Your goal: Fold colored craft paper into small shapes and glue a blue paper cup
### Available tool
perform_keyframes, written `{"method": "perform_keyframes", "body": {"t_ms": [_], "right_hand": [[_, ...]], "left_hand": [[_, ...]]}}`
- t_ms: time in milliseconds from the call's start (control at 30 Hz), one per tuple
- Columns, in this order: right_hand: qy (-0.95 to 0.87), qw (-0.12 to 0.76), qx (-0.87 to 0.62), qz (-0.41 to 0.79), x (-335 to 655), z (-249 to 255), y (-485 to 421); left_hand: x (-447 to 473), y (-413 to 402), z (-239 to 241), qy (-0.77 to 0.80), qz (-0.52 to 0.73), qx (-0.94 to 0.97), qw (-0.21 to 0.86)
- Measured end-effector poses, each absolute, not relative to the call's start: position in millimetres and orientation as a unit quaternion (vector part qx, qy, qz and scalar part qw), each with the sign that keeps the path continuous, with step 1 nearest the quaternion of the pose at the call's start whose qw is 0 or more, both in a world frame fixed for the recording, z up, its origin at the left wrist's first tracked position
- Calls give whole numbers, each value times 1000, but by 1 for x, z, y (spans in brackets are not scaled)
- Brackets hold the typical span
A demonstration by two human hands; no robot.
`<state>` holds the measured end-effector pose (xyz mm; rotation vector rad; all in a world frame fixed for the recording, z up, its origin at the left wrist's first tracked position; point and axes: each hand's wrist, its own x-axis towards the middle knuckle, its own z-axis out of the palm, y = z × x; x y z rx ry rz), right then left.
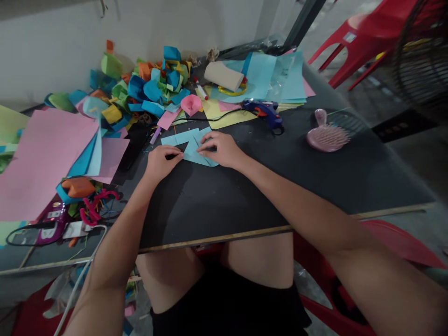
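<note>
Pale wall (140, 28) runs behind a dark desk (210, 200), with a red chair (371, 35) and the wire cage of a fan (425, 60) off to the right. Near the middle of the desk lies a folded piece of light blue paper (192, 151), with a light blue strip (179, 137) along its far side; whether the two are joined I cannot tell. Both hands are at this paper. On the left hand (164, 161), thumb and fingertips come close together at the paper's left corner, a narrow gap at most; whether they pinch it or only touch it is unclear. The right hand (224, 148) reaches over the paper's right part, fingers half curled and slightly spread, fingertips resting on it; I cannot tell if any of it is gripped. Beyond the left hand, a heap of folded paper pieces (150, 88) in blue, green and orange sits against the wall, a pink curled piece (191, 105) at its right edge. Behind the right hand, a blue glue gun (269, 113) lies beside a yellow sheet (227, 119), near a beige roll (224, 76). Well apart on the right is a pink hairbrush (327, 137), bristles up. Large pink sheets (45, 158) cover the desk's left end.
</note>
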<state>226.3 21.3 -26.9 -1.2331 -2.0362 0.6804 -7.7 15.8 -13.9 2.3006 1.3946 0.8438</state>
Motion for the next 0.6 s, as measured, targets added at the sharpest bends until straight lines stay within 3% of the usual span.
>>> {"method": "perform_keyframes", "body": {"t_ms": [267,600], "right_hand": [[-804,314,-460,209,228,-30,18],[-872,192,-450,27,220,-6,-6]], "left_hand": [[8,7,-9,590,261,746,163],[11,1,-5,585,203,780,86]]}}
